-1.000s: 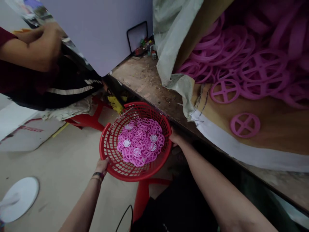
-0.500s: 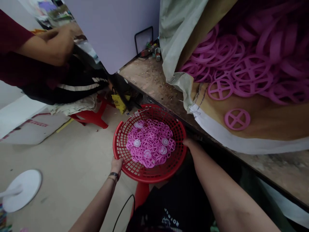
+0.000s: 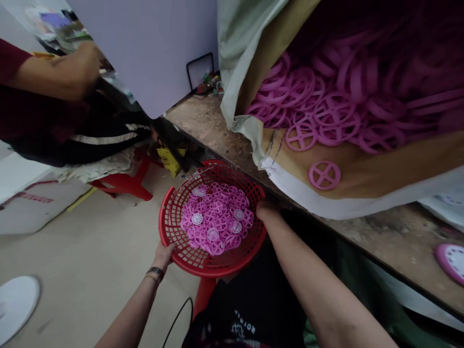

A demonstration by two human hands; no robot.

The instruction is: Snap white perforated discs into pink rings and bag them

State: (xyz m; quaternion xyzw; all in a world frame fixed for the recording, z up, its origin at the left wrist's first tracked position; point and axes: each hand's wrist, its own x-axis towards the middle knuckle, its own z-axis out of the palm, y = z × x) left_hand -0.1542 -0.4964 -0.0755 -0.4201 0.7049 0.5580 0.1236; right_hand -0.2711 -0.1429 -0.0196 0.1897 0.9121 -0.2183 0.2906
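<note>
Red lattice basket (image 3: 203,270): pink spoked rings (image 3: 217,208) and white discs (image 3: 197,219) are contained; opposite sides are grasped by left hand (image 3: 163,253) and right hand (image 3: 267,211).

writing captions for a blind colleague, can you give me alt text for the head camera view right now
A person's left hand and right hand hold a red basket containing pink cross-spoked rings and a few white discs. At right, an open sack of more pink rings lies on a worn bench; another person's arm is at upper left.
</note>
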